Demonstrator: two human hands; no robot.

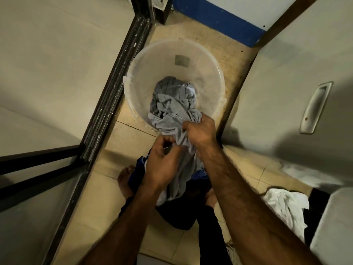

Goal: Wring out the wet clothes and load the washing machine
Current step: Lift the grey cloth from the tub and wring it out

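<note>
A wet grey garment (pixel 172 106) hangs out of a translucent plastic bucket (pixel 145 60) that stands on the tiled floor. My right hand (pixel 200 131) is closed on the cloth at the bucket's near rim. My left hand (pixel 162 163) grips the same grey garment lower down, with its fingers curled around the fabric. The cloth's lower end hangs down between my forearms, over blue and dark clothing below. No washing machine is clearly identifiable.
A black metal frame (pixel 107 104) with panels runs along the left. A pale appliance or cabinet with a recessed handle (pixel 315 108) stands on the right. White cloth (pixel 286 207) lies at its base. My bare foot (pixel 125 180) rests on the tiles.
</note>
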